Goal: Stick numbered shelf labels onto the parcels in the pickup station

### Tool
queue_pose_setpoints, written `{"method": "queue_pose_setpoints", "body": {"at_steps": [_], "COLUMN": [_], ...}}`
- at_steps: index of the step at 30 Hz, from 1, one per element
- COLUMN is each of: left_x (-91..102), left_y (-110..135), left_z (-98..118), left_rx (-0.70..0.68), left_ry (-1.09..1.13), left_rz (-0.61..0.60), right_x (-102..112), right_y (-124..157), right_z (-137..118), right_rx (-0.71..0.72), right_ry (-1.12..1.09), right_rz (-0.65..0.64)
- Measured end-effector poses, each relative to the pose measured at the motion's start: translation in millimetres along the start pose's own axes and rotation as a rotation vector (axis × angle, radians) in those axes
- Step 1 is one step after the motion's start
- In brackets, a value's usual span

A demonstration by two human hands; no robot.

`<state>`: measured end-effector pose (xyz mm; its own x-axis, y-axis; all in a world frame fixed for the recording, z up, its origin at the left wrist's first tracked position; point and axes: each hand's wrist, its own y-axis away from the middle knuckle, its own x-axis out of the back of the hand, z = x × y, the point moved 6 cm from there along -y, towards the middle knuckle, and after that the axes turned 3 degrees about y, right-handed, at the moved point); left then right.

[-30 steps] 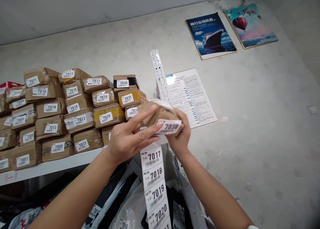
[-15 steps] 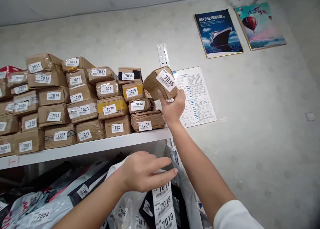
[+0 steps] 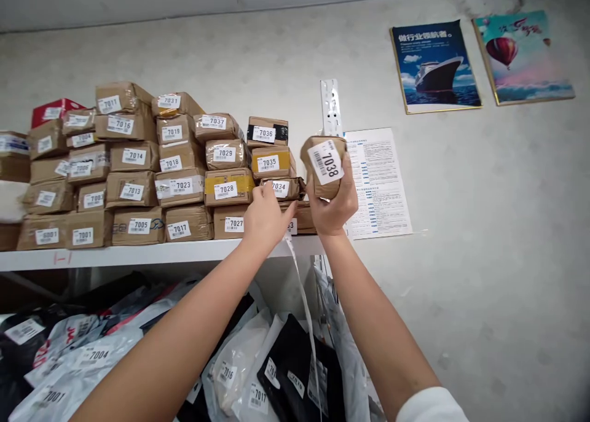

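Note:
My right hand (image 3: 336,204) grips a small brown cardboard parcel (image 3: 317,185) labelled 7038, holding it up above the right end of the shelf. The fingers wrap its right side and underside. My left hand (image 3: 266,216) is closed in front of the stacked parcels, by the one marked 7034 (image 3: 295,187). From it hangs a long strip of number labels (image 3: 302,293), seen edge-on, dangling below the shelf. The hand partly covers the parcel labelled 7033 (image 3: 306,218); whether it touches the stack I cannot tell.
The white shelf (image 3: 152,252) carries several stacked, numbered parcels (image 3: 133,190). Below lie plastic mailing bags (image 3: 239,354), some labelled. A metal bracket rail (image 3: 330,105) and a printed sheet (image 3: 380,188) are on the wall, with two posters (image 3: 437,72) at upper right.
My left hand has risen from below the shelf to the front of the parcels, the label strip trailing from it. My right hand has tilted the 7038 parcel. The view has shifted left.

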<state>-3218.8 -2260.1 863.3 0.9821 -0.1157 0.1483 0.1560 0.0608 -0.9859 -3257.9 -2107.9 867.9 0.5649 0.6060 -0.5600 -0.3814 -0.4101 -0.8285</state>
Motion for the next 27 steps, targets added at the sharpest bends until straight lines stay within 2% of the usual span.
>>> {"method": "queue_pose_setpoints", "body": {"at_steps": [5,11,14,18,20,24,27], "left_x": [-20.0,-35.1,-37.6,-35.6,-34.0,-34.2,-36.2], "left_y": [-37,-51,-53,-52,-50,-48,-50], "left_z": [1,-6,-11,-11,-9,-6,-6], "left_rx": [0.215,0.399,0.423,0.414,0.412,0.417,0.414], "left_ry": [-0.054,-0.01,0.02,0.021,0.02,-0.018,-0.067], "left_rz": [-0.129,-0.183,-0.191,-0.199,-0.203,-0.227,-0.225], "right_x": [-4,-14,-17,-33,-41,-49,-44], "right_y": [-5,-19,-23,-21,-19,-15,-14], "right_z": [-12,-12,-4,10,17,21,18], "right_rx": [0.131,0.248,0.271,0.305,0.308,0.359,0.415], "right_ry": [0.054,0.052,-0.033,-0.092,-0.084,-0.085,-0.044], "right_rz": [-0.118,-0.24,-0.291,-0.492,-0.54,-0.52,-0.456]}}
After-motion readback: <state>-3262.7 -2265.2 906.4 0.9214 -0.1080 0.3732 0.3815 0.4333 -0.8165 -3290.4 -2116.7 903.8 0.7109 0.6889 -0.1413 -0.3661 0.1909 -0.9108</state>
